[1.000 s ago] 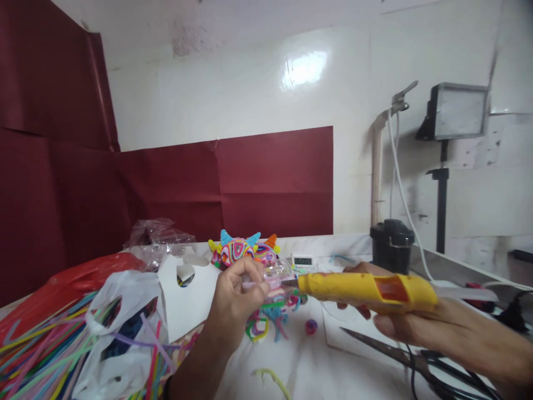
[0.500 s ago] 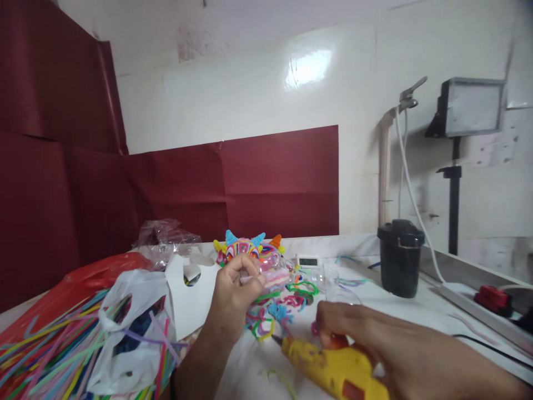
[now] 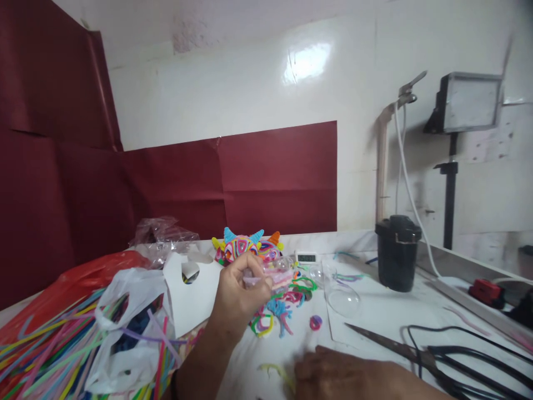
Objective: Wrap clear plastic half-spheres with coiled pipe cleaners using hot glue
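Observation:
My left hand (image 3: 239, 294) is raised over the white table, pinching a small clear plastic piece with a pink fuzzy strip (image 3: 266, 275) on it. Just behind it stands a colourful pipe-cleaner ball with horns (image 3: 245, 244). Loose pipe-cleaner curls (image 3: 275, 314) lie beneath the hand. My right hand (image 3: 337, 375) is low at the bottom edge, back upward and blurred, near a pale green pipe-cleaner scrap (image 3: 272, 371). What its fingers hold is hidden. No yellow glue gun shows in this view.
Scissors (image 3: 395, 347) and black cables (image 3: 466, 355) lie at the right. A clear plastic dome (image 3: 343, 297), a black container (image 3: 397, 253), a small digital display (image 3: 307, 257) and a white card (image 3: 191, 297) are on the table. Bags of coloured pipe cleaners (image 3: 62, 344) fill the left.
My right hand carried the yellow glue gun down from beside the clear piece to the bottom edge; the gun is now out of sight. My left hand kept its hold.

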A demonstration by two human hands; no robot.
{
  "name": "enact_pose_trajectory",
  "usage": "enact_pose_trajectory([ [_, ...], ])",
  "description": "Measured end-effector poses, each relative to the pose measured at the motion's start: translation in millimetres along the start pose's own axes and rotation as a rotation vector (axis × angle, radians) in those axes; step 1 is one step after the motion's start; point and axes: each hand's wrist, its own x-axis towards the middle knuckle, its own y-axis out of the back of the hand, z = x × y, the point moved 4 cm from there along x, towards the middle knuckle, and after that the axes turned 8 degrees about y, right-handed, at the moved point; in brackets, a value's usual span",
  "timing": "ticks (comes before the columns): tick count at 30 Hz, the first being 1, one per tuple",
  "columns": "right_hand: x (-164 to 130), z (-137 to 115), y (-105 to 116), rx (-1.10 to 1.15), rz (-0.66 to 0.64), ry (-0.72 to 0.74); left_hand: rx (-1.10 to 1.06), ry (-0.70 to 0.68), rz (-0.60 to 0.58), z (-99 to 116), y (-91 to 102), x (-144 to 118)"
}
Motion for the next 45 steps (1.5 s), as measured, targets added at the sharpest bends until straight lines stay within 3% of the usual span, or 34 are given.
enact_pose_trajectory([
  [2, -7.6, -6.5, 21.3, 0.117, 0.078, 0.004, 0.080, -0.016, -0.027, 1.2, -0.9, -0.3],
  [7, -41.0, -8.3, 90.9, 0.272, 0.734, -0.269, 0.230, -0.132, -0.081, 2.7, -7.4, -2.3],
  [9, -51.4, -8.1, 106.0, 0.240, 0.934, -0.281, 0.275, -0.172, -0.102, 2.7, -12.1, -4.3],
  [11, -56.1, -7.2, 112.5, 0.219, 1.020, -0.255, 0.321, -0.208, -0.134, 2.9, -17.2, -6.9],
  [25, -51.8, -5.3, 110.7, 0.263, 0.845, -0.201, 0.546, -0.408, -0.259, 13.4, -35.4, -22.5],
  [33, -54.4, -4.2, 107.7, 0.265, 0.765, -0.194, 0.536, -0.337, -0.310, 11.5, -39.3, -25.2],
  [45, -52.9, -8.1, 114.1, 0.226, 0.699, -0.145, 0.307, -0.129, -0.388, 1.3, -39.7, -20.6],
])
